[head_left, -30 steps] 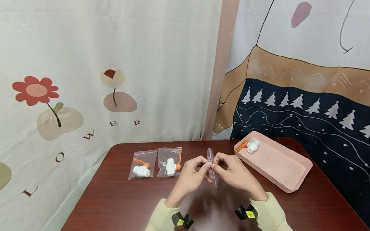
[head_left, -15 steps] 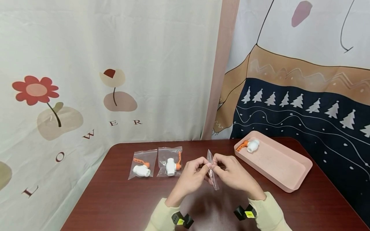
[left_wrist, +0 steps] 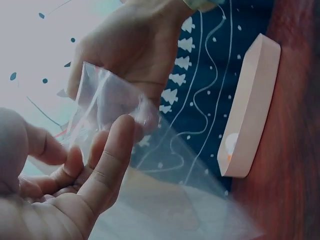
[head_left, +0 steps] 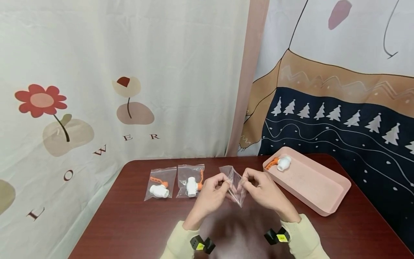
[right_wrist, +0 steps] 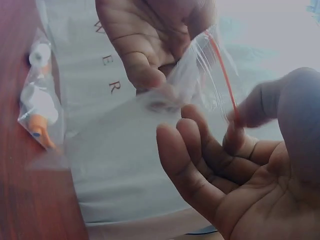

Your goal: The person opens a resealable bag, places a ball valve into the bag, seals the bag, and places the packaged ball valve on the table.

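Note:
Between both hands hangs a clear zip bag (head_left: 237, 190), its mouth spread apart, with a red line along the seal in the right wrist view. My left hand (head_left: 211, 194) pinches one side of the mouth between thumb and forefinger. The opposite side is pinched by my right hand (head_left: 263, 189). Nothing shows inside this bag. To the left on the table lie two more zip bags, each holding a white valve with an orange handle: the outer valve (head_left: 159, 191) and the inner valve (head_left: 191, 187).
A pink tray (head_left: 310, 183) stands at the right of the dark red table (head_left: 136, 226). In its far left corner lies another white valve (head_left: 283, 163) with an orange handle. Printed curtains hang behind the table.
The bag was nearly flat and edge-on, with the fingertips close together. Now my hands have drawn apart a little and the mouth has spread open. The bagged valves and tray stay put.

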`<state>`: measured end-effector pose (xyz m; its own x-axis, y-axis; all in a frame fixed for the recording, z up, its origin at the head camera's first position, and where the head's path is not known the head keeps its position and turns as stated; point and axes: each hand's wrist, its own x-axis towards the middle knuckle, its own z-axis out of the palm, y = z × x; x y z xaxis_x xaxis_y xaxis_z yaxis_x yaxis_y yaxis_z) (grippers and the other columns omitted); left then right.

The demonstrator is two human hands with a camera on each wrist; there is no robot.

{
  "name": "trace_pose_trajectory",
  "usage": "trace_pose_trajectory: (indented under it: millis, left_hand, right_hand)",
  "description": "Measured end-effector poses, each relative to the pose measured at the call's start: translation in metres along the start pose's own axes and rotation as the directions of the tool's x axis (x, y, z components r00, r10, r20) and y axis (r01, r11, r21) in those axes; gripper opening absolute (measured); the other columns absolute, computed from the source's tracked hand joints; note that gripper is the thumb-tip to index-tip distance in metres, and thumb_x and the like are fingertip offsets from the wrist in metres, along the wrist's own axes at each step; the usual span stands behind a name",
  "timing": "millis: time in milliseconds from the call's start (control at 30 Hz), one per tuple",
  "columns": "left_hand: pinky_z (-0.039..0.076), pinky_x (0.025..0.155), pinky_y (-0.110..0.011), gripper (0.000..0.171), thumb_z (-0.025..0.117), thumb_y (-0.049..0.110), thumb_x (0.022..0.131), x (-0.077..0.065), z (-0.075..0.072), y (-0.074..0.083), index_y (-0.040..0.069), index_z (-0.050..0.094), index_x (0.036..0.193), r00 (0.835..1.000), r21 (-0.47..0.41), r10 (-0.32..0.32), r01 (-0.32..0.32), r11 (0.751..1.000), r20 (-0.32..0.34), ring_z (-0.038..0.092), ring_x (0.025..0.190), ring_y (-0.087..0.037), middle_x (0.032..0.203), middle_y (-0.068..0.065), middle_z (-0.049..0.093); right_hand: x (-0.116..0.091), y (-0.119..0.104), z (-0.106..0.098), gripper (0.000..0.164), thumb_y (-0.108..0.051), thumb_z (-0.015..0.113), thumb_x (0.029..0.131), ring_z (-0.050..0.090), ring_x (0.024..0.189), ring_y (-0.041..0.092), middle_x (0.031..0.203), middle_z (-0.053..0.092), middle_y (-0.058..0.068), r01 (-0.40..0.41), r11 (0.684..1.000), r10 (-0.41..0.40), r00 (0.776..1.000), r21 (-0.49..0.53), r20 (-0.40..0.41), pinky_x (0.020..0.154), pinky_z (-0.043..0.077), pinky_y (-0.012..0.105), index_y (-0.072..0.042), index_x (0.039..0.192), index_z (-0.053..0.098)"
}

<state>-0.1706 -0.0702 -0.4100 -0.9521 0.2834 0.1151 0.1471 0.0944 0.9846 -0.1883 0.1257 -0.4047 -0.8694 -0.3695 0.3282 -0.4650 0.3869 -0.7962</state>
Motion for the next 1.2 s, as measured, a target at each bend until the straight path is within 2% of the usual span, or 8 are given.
trace_pose_trajectory:
  millis: [167,267,400,567,933,1000,1100,1200]
  left_hand:
    - [0.062,0.058,-0.032,0.019,0.06,0.009,0.099,-0.001,0.0,0.001,0.002,0.064,0.083,0.999,0.154,0.024,-0.019,0.988,-0.027,0.074,0.061,-0.031,0.072,-0.013,0.073]
    - [0.062,0.057,-0.034,0.021,0.061,0.008,0.097,-0.002,0.0,0.002,0.005,0.06,0.076,0.999,0.22,0.031,-0.025,0.975,-0.025,0.074,0.058,-0.028,0.066,-0.013,0.073]
    - [0.062,0.055,-0.034,0.024,0.055,0.001,0.088,-0.005,-0.003,0.003,0.008,0.05,0.066,0.998,0.285,0.004,0.013,0.959,-0.06,0.073,0.055,-0.02,0.059,-0.008,0.067]
    - [0.057,0.05,-0.028,0.024,0.051,0.001,0.08,-0.006,-0.011,0.004,0.013,0.042,0.06,0.994,0.424,-0.006,0.054,0.904,-0.113,0.069,0.048,-0.012,0.05,0.0,0.063]
    - [0.036,0.049,-0.022,0.032,0.059,0.009,0.076,-0.007,-0.023,0.004,0.018,0.04,0.052,0.986,0.61,-0.026,0.121,0.783,-0.163,0.056,0.046,-0.006,0.04,0.01,0.048]
    - [0.038,0.051,-0.022,0.033,0.064,0.011,0.078,-0.008,-0.026,0.005,0.017,0.042,0.054,0.987,0.617,-0.029,0.122,0.778,-0.159,0.053,0.049,-0.007,0.043,0.01,0.046]
    - [0.04,0.053,-0.022,0.026,0.068,0.012,0.08,-0.008,-0.03,0.006,0.015,0.05,0.061,0.99,0.609,-0.022,0.103,0.787,-0.139,0.049,0.052,-0.008,0.051,0.008,0.047]
    - [0.046,0.054,-0.022,0.008,0.068,0.011,0.084,-0.007,-0.032,0.007,0.012,0.062,0.08,0.995,0.553,-0.011,0.063,0.831,-0.098,0.054,0.054,-0.007,0.061,0.005,0.056]
  right_hand:
    - [-0.001,0.001,0.001,0.028,-0.001,0.07,0.084,0.055,0.06,0.005,0.065,0.055,-0.012,0.073,0.996,-0.074,0.997,-0.055,-0.014,0.054,0.048,0.021,-0.024,0.072,0.058]
    - [-0.002,0.002,-0.001,0.03,-0.003,0.072,0.08,0.05,0.057,0.002,0.062,0.051,-0.015,0.101,0.986,-0.107,0.993,-0.136,-0.042,0.052,0.045,0.02,-0.026,0.07,0.057]
    - [-0.003,0.003,-0.007,0.03,-0.002,0.07,0.076,0.047,0.054,0.001,0.06,0.048,-0.015,0.109,0.968,-0.128,0.989,-0.226,-0.072,0.049,0.041,0.02,-0.027,0.069,0.054]
    - [-0.004,0.005,-0.015,0.03,0.0,0.068,0.073,0.043,0.053,-0.001,0.058,0.044,-0.016,0.133,0.942,-0.165,0.983,-0.308,-0.082,0.049,0.039,0.018,-0.025,0.068,0.052]
    - [-0.006,-0.002,-0.017,0.032,0.001,0.069,0.067,0.039,0.054,-0.001,0.057,0.039,-0.019,0.168,0.894,-0.19,0.982,-0.414,-0.013,0.048,0.035,0.017,-0.024,0.065,0.049]
    - [-0.007,-0.004,-0.018,0.032,0.001,0.068,0.067,0.039,0.054,-0.002,0.057,0.039,-0.019,0.168,0.9,-0.181,0.983,-0.403,0.006,0.048,0.035,0.017,-0.024,0.065,0.049]
    - [-0.008,-0.005,-0.019,0.031,0.002,0.067,0.068,0.039,0.054,-0.002,0.058,0.039,-0.019,0.155,0.917,-0.155,0.988,-0.368,0.03,0.048,0.035,0.017,-0.023,0.065,0.049]
    - [-0.008,-0.003,-0.022,0.031,0.002,0.066,0.071,0.04,0.053,-0.002,0.058,0.04,-0.018,0.128,0.941,-0.123,0.992,-0.314,0.037,0.049,0.035,0.017,-0.024,0.066,0.049]
